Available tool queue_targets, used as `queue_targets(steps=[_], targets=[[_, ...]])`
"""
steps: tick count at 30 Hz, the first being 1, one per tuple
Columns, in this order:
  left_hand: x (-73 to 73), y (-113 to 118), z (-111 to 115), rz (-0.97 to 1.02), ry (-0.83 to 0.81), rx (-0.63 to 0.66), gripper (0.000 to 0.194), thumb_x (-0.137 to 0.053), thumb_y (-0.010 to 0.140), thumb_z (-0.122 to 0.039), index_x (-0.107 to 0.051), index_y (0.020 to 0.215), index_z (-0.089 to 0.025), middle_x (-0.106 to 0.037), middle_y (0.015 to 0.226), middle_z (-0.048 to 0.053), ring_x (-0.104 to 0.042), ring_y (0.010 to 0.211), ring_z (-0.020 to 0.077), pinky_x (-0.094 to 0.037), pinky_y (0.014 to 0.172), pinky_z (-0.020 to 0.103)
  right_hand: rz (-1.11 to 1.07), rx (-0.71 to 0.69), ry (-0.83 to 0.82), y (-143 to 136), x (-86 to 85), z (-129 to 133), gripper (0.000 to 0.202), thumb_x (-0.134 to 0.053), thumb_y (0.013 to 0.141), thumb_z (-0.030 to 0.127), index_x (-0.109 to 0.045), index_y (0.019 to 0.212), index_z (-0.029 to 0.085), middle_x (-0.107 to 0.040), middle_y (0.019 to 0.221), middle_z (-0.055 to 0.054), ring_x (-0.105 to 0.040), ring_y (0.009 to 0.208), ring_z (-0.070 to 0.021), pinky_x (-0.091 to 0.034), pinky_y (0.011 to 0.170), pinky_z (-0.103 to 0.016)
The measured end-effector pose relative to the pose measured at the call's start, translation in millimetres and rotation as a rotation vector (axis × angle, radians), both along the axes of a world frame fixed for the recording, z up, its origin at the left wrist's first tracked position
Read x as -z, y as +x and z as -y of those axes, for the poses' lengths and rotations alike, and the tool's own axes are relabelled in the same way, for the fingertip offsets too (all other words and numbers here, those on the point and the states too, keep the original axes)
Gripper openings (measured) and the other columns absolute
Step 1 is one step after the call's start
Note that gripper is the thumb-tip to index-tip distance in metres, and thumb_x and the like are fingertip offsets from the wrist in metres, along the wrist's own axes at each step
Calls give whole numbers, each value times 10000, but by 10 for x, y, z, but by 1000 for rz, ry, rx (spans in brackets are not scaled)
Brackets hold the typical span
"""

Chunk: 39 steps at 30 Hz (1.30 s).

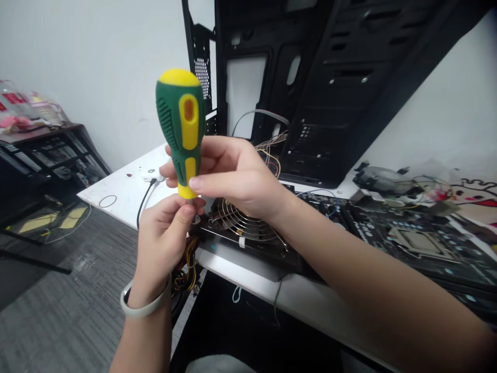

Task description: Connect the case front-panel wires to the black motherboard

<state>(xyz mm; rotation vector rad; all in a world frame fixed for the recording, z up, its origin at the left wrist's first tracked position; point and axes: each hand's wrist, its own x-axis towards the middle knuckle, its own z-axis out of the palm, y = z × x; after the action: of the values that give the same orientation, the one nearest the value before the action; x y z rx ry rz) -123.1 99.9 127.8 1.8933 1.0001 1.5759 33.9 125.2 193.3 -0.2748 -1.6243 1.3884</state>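
Observation:
A screwdriver (190, 129) with a green and yellow handle stands nearly upright, handle end up. My right hand (233, 173) is closed round the lower part of that handle. Just below, my left hand (165, 230) pinches at the base of the handle, where the shaft begins; the shaft and tip are hidden by the fingers. Under and beside my hands lies a power supply (248, 243) with a round wire fan grille (236, 220), partly covered by my right hand. Its bundled cables (188, 259) hang over the table's front edge.
A black computer case (326, 103) stands open at the back. Motherboards (423, 241) lie to the right, with a cooling fan and wires (380, 178) behind. On the white table (120, 186) are a rubber band (107, 201) and a black cable (144, 202). A dark shelf (58, 150) stands left.

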Motion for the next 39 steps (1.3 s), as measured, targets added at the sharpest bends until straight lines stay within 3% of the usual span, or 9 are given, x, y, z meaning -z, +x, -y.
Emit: queue_targets(steps=[3, 6, 12, 16, 20, 25, 30, 35, 39], targets=[[12, -2, -14, 4, 2, 40, 322, -572, 956, -445, -701, 788, -203, -710, 748, -7, -592, 669, 114, -449, 626, 226, 38, 28, 32, -33, 19, -12, 265, -712, 724, 269, -592, 934, 159, -640, 776, 76, -589, 599, -59, -488, 504, -163], [16, 10, -18, 8, -12, 66, 326, -554, 965, -446, -699, 801, -204, -707, 737, -5, -594, 663, 115, -454, 623, 225, 58, 64, 26, -71, 23, -28, 340, -769, 707, 342, -571, 923, 171, -604, 711, 103, -536, 531, -35, -465, 464, -150], [-48, 44, 14, 23, 59, -83, 156, -692, 877, -363, -717, 946, -226, -735, 885, -6, -655, 839, 156, -505, 748, 252, 54, 179, 69, -115, -54, 31, 312, -821, 648, 205, -531, 762, 179, -580, 708, 83, -616, 709, -72, -539, 679, -188], [-87, 35, 18, -53, 96, -178, 109, -689, 870, -310, -729, 850, -212, -704, 740, -28, -619, 692, 135, -487, 630, 236, 149, 304, 88, -134, -93, 83, 259, -769, 686, 131, -533, 778, 185, -576, 735, 70, -612, 731, -98, -534, 717, -235], [-72, 20, 3, -62, 95, -166, 160, -671, 883, -305, -700, 764, -203, -662, 663, -34, -561, 608, 109, -445, 564, 217, 172, 387, 85, -133, -74, 72, 275, -788, 690, 173, -537, 801, 186, -579, 750, 68, -599, 723, -98, -523, 702, -238], [-63, 9, -6, -68, 116, -150, 152, -664, 886, -301, -703, 779, -200, -658, 652, -31, -551, 592, 107, -439, 550, 215, 103, 311, 100, -117, -33, 16, 321, -816, 659, 170, -542, 825, 189, -582, 778, 58, -583, 733, -92, -526, 713, -235], [-94, 10, 1, -81, 122, -134, 180, -648, 892, -314, -700, 766, -196, -662, 654, -19, -557, 593, 112, -457, 549, 219, 46, 177, 54, -109, -47, -15, 330, -757, 653, 41, -555, 881, 167, -634, 863, 39, -643, 889, -109, -542, 845, -241], [-89, 5, -17, -63, 119, -97, 174, -649, 901, -345, -723, 819, -210, -705, 709, -6, -615, 639, 125, -491, 579, 226, 72, 188, 37, -120, -51, 0, 323, -710, 664, -1, -551, 885, 173, -637, 828, 53, -645, 829, -94, -547, 834, -233], [-47, 27, -40, -32, 103, -86, 234, -640, 909, -393, -690, 789, -198, -689, 693, -10, -602, 646, 121, -478, 587, 220, 163, 300, 122, -125, -7, -3, 250, -722, 726, 111, -566, 906, 187, -632, 831, 31, -613, 782, -106, -548, 774, -256]])
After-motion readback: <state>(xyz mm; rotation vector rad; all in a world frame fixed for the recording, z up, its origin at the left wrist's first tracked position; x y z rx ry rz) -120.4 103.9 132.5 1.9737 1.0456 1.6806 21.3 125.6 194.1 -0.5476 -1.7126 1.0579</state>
